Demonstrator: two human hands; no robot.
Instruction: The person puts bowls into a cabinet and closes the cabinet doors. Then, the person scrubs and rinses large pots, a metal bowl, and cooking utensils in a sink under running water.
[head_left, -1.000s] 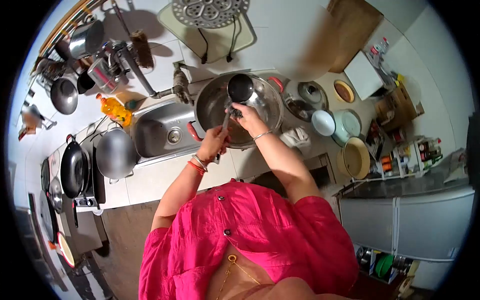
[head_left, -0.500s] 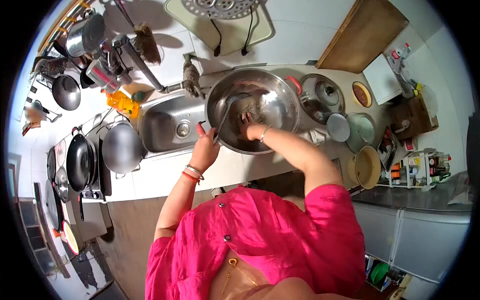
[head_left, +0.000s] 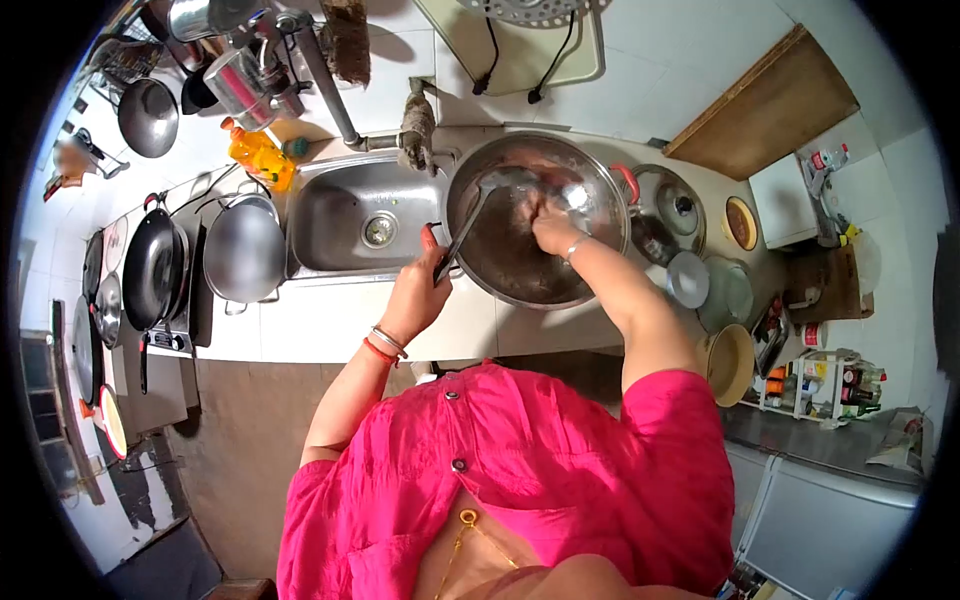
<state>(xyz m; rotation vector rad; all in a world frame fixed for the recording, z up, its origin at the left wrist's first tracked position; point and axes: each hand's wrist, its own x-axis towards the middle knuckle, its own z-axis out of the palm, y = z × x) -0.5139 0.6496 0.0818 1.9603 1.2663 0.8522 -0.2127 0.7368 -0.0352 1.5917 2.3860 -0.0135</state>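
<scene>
A large, wide metal basin (head_left: 603, 205) stands on the counter, right of the sink, with a dark wet layer in its bottom. My left hand (head_left: 420, 290) is at its lower left rim, closed round the handle of a long metal spatula (head_left: 466, 236). The spatula leans over the rim and its head lies inside near the back wall; its exact shape is hard to make out. Down inside the basin is my right hand (head_left: 549, 227), above the bottom. Its fingers are smeared by motion, so whether they hold anything is unclear.
Left of the basin is the steel sink (head_left: 335, 255) under a cloth-wrapped tap (head_left: 417, 130). A yellow bottle (head_left: 262, 155) and a pan (head_left: 245, 250) stand further left. A glass lid (head_left: 675, 205), bowls and a beige pot (head_left: 730, 365) sit to the right.
My right hand has lifted from the basin's bottom and shifted right, its spread fingers now blurred. The spatula's head has moved up toward the back wall. The whole view has shifted.
</scene>
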